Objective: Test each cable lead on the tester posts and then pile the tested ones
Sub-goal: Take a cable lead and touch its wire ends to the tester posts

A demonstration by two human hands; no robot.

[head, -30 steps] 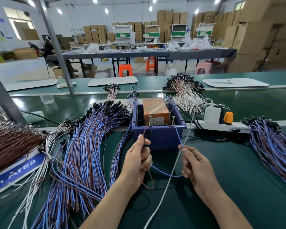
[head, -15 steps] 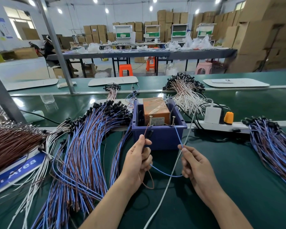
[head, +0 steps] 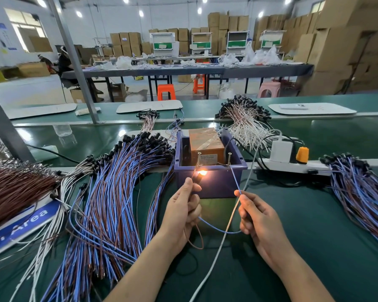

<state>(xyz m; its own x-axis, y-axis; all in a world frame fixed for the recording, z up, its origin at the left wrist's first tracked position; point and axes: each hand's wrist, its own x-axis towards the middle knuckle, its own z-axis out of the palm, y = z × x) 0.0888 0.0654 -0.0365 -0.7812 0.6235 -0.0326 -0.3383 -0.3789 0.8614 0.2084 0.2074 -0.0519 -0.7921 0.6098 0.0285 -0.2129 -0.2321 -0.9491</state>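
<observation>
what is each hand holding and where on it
Left hand pinches the cable lead by its lit lamp end; right hand pinches its blue wire near the tip.

Lighting and picture quality: bright, even, indoor.
Light from ceiling lamps (head: 141,13) and a window (head: 25,29) at far left; white glare patches on the green belt (head: 122,133); small bulb (head: 203,172) flaring orange against the blue box (head: 214,186); soft shadows low in frame; straight lines bowed at edges; centre sharp, corners slightly soft.
</observation>
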